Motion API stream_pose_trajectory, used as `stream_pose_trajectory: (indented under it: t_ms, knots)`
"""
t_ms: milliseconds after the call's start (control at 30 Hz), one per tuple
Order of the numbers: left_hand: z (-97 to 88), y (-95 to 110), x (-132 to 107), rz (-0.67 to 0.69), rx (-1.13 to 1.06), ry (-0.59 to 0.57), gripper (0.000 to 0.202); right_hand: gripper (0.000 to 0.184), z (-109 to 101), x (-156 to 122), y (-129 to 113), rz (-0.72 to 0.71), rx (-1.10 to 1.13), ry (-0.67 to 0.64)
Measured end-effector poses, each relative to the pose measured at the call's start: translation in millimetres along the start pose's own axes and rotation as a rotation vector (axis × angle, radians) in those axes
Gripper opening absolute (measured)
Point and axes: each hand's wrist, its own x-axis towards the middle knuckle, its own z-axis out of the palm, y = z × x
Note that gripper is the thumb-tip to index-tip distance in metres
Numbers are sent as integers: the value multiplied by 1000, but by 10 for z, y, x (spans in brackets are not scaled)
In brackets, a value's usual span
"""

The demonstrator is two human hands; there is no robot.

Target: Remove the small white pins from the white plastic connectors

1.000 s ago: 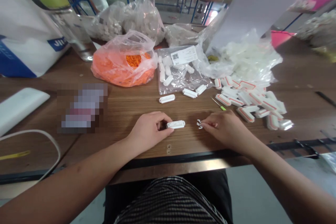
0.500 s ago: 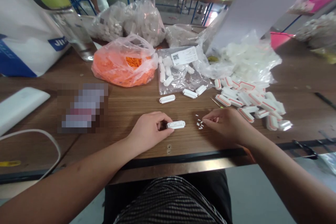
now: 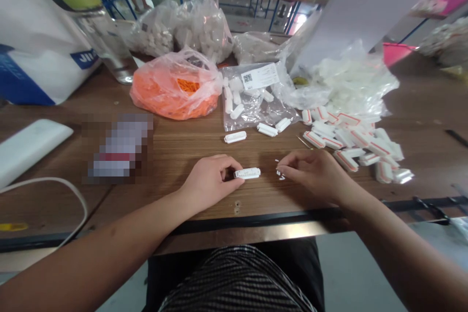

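Observation:
My left hand (image 3: 210,178) pinches the end of a white plastic connector housing (image 3: 247,173) between thumb and fingers, just above the wooden table (image 3: 175,148). My right hand (image 3: 310,170) rests with its fingertips together beside several tiny white pieces (image 3: 280,170) on the wood. Whether those fingertips hold one of the pieces is too small to see. Another white housing (image 3: 235,137) lies loose ahead of my hands. To the right stands a heap of white parts with red stripes (image 3: 353,148).
A clear labelled bag of white parts (image 3: 252,102) lies ahead, beside an orange-filled plastic bag (image 3: 175,92) and a bulging bag of white pieces (image 3: 347,85). A glass jar (image 3: 106,46), a white tote bag (image 3: 36,48) and a white cable (image 3: 47,183) stand left.
My right hand has moved left, back to the tiny pieces. My left hand still pinches the housing. The whole view has shifted slightly as my head turned.

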Motion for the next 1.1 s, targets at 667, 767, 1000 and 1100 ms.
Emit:
stream_pose_trajectory:
  t_ms: [667,767,1000,1100]
  knots:
    - [6,11,0,-26,-32,7,10,24,265,86,-361,-590,-577,4]
    - [5,23,1,-33,-36,12,11,27,249,57,-375,-632,-649,-12]
    - [9,22,-4,-24,-51,19,9,24,225,-16,-325,-642,-624,64]
    - [16,4,-5,-5,-41,28,8,25,306,-37,-265,-702,-657,86]
